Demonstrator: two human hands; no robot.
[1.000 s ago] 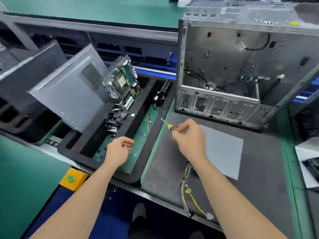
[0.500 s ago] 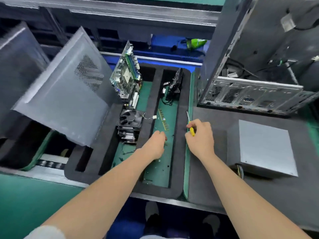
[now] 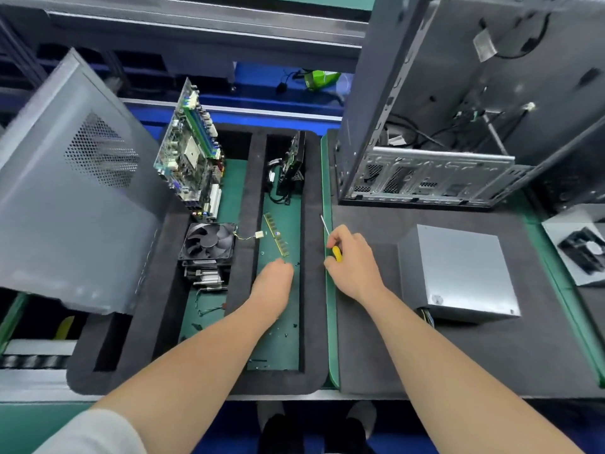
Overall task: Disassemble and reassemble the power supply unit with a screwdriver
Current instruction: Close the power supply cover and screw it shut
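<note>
The black foam tray (image 3: 312, 306) has long compartments with a green floor. The left hand (image 3: 273, 283) reaches down into the right compartment of the tray, just before the near end of a RAM stick (image 3: 276, 235) that lies there. Its fingers are bent downward and the tips are hidden behind the back of the hand, so I cannot tell if they pinch something. Small screws (image 3: 284, 332) lie scattered on the green floor under this wrist.

The right hand (image 3: 353, 260) is over the right edge of the tray. Its fingers are curled around the yellow handle of a screwdriver (image 3: 336, 253), and the thin shaft points away from the person, above the tray's right wall.

The power supply (image 3: 458, 273), a grey metal box, stands to the right of the tray on a dark mat (image 3: 357, 362), apart from both hands. Some coloured wires come out of its near left corner.

In the middle compartment of the tray there is a fan (image 3: 208, 240), and behind it a motherboard (image 3: 190, 158) stands on its edge. A grey side panel (image 3: 65, 191) leans over the left part of the tray. The open case (image 3: 458, 126) stands behind the power supply, to the right of the tray's far end.
</note>
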